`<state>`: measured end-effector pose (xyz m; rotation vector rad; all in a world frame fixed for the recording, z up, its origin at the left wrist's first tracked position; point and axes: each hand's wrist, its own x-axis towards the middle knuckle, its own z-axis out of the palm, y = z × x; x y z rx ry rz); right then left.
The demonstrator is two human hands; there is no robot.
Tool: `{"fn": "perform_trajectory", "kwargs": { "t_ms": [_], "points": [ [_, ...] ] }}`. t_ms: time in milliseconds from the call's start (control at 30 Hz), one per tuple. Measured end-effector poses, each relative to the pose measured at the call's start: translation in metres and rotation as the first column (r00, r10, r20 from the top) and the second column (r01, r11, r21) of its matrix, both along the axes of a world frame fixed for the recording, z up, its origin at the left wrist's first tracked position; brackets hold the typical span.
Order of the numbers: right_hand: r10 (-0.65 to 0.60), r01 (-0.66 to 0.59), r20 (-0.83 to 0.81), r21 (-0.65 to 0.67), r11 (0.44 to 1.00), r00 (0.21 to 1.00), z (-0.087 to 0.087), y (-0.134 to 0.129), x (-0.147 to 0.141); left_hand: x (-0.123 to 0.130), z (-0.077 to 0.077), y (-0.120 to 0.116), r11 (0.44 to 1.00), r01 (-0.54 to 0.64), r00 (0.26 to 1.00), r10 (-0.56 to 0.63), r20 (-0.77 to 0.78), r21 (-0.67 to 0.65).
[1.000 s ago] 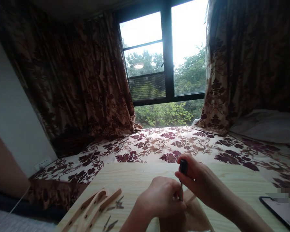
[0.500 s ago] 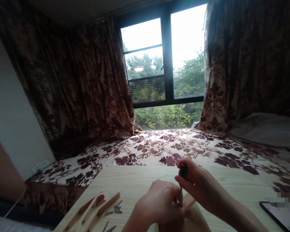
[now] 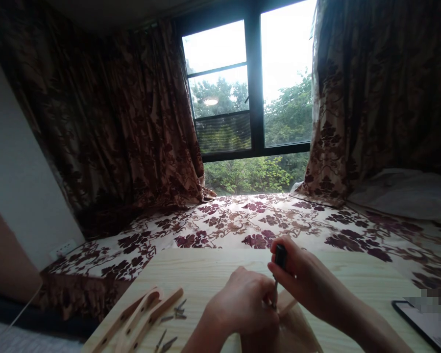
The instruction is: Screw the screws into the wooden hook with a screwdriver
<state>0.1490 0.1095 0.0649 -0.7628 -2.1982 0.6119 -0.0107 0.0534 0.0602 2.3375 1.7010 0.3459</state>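
A screwdriver [image 3: 280, 258] with a black handle stands nearly upright, and my right hand [image 3: 297, 274] is closed round its handle. Its metal shaft runs down to the fingertips of my left hand [image 3: 242, 301], which are pinched near the tip; whatever they hold there is hidden. Under my left hand lies a brown wooden piece [image 3: 297, 331], with a lighter wooden strip [image 3: 286, 303] beside the screwdriver tip. To the left, curved wooden parts with holes [image 3: 141, 314] rest on the pale wooden tabletop [image 3: 202, 262], next to several loose screws [image 3: 180, 310].
A phone or tablet [image 3: 419, 321] lies at the tabletop's right edge. Behind the table spreads a floral cloth [image 3: 257, 220] below a window [image 3: 255, 98] with floral curtains [image 3: 150, 122]. A whitish bundle [image 3: 404, 193] is at the right.
The view has shifted slightly. Both hands keep nearly the same pose around the screwdriver, with its handle turned or tilted very slightly.
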Motion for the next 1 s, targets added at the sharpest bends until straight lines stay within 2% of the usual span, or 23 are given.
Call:
{"fn": "perform_trajectory", "kwargs": {
  "t_ms": [300,667,1000],
  "points": [
    [0.006,-0.006,-0.004,0.012,1.000,1.000,-0.001,0.000,0.001,0.003,0.000,-0.001,1.000,0.005,1.000,-0.005,-0.018,0.016],
    [0.000,0.000,0.000,0.018,1.000,1.000,0.005,-0.002,0.003,-0.001,0.016,-0.007,0.999,0.035,0.998,-0.036,-0.052,-0.030],
    [0.002,-0.002,0.003,0.036,0.999,1.000,0.005,-0.002,0.004,0.007,0.013,-0.006,1.000,0.004,0.997,-0.004,-0.079,-0.005]
  ]
}}
